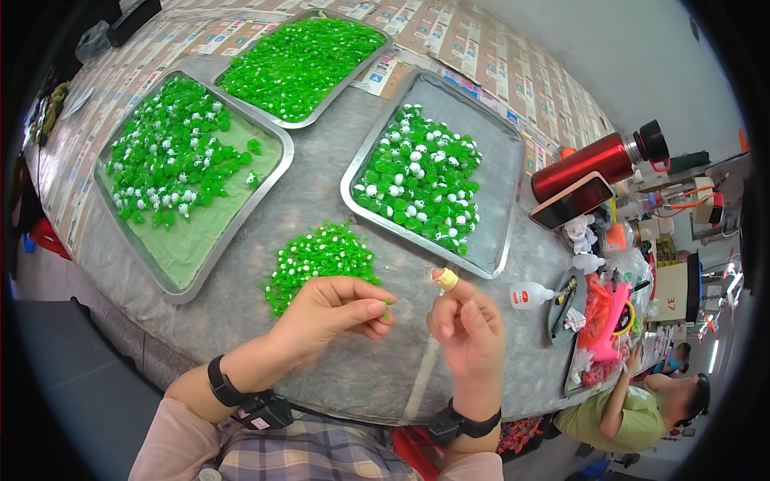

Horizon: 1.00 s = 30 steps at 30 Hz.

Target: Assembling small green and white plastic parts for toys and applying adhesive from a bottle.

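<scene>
"In the head view, what have you got in your left hand (325, 309)?"

"You tell me; you're above it."

"Your thumb and forefinger are pinching a piece (388, 302), bright green and tiny, mostly covered by your fingertips. I can't make out its full shape."

"And your right hand (473, 329)?"

"Yours is at three o'clock from the piece, apart from it. The forefinger sticks out in a yellow wrap (445, 279), the other fingers bent; I can't tell whether they hold anything."

"What's near the piece?"

"At ten o'clock, a loose pile (321, 255) of small green bits dotted white. Beyond it, the left tray (204, 244) has green clumps with white, dark-marked balls. At one o'clock, the right tray (496, 188) has similar clumps."
</scene>
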Each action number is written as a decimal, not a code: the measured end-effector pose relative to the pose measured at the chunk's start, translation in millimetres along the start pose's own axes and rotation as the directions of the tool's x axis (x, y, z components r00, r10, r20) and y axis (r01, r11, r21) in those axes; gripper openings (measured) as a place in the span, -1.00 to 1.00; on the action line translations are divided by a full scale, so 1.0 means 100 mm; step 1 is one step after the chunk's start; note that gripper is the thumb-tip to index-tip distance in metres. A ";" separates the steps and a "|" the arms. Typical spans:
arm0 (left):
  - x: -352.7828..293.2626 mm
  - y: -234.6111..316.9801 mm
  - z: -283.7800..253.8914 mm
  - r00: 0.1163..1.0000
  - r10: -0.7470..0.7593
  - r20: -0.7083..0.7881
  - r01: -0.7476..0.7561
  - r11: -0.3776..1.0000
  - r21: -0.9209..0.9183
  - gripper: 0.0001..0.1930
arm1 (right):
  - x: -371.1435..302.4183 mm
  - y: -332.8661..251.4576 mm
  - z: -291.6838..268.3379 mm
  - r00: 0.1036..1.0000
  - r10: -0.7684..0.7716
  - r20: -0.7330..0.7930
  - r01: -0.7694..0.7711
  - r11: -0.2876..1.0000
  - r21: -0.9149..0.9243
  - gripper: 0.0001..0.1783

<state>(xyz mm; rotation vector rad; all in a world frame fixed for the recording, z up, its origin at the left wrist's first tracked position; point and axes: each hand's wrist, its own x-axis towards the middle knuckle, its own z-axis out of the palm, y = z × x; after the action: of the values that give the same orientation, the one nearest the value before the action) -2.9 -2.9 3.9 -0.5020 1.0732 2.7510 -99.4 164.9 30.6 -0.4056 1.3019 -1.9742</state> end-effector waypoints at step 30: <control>0.02 -0.06 0.04 0.995 0.093 0.028 -0.095 0.986 0.133 -0.87 | -0.34 -0.12 -1.28 0.694 -0.473 -0.542 -0.106 0.678 -0.727 -0.50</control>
<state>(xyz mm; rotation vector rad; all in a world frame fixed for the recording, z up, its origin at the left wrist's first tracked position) -4.2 4.4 2.0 -0.4117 1.2982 2.7312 -159.1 276.8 -10.8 -0.1263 2.6843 -1.7463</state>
